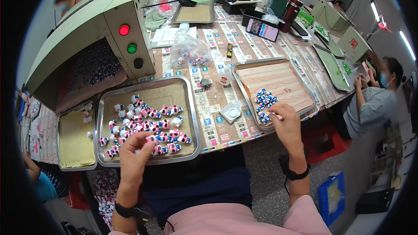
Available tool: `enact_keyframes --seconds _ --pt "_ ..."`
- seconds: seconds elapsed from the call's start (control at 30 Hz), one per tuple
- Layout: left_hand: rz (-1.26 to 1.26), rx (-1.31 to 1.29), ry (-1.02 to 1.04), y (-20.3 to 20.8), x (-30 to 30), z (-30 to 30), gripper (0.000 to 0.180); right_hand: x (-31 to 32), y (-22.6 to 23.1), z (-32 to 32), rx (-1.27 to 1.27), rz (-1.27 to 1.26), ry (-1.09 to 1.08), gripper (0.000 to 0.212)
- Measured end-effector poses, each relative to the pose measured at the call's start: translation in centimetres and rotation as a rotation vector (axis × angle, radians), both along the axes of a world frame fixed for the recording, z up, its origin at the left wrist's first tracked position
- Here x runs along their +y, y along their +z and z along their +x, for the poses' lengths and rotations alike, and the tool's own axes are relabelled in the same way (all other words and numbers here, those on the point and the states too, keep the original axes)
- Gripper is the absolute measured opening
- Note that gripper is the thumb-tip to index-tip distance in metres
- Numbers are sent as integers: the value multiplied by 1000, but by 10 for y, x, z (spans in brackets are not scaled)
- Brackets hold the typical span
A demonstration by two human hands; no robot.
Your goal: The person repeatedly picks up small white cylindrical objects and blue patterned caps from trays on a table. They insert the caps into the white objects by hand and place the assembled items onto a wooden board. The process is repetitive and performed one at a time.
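Both forearms (299,188) reach forward, well apart. The left hand (133,153) curls, thumb and index fingertips near each other; the right hand (287,125) angles inward, fingers bent toward the thumb.

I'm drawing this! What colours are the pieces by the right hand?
The pieces are mostly blue and white, best seen in the head view.

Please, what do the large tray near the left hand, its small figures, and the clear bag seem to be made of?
Large tray: probably metal; its rim is smooth, silvery and shiny.
Small figures: likely plastic or resin; they look smooth and slightly glossy.
Clear bag: probably plastic film; crinkled, contents show through.
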State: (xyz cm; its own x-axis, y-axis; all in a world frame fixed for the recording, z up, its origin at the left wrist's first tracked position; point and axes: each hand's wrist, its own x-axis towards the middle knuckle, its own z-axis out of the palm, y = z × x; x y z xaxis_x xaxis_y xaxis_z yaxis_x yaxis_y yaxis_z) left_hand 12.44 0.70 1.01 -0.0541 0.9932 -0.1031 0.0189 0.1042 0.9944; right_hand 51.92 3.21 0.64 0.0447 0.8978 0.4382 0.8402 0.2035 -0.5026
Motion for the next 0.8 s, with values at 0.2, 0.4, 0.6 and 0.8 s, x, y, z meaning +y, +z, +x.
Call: enact_keyframes --seconds 0.2,0.4,0.6,0.8 --pt "196 512 76 -21 9 -35 29 14 -13 19 -44 -350 52 19" --pt "308 505 103 -16 8 -19 33 22 -13 21 119 -266 49 20" --pt "10 -304 -154 -3 -17 9 29 10 -8 12 885 -418 269 22" --pt "-310 -662 -397 0 -22 48 22 -5 -8 -11 1145 -579 455 19"
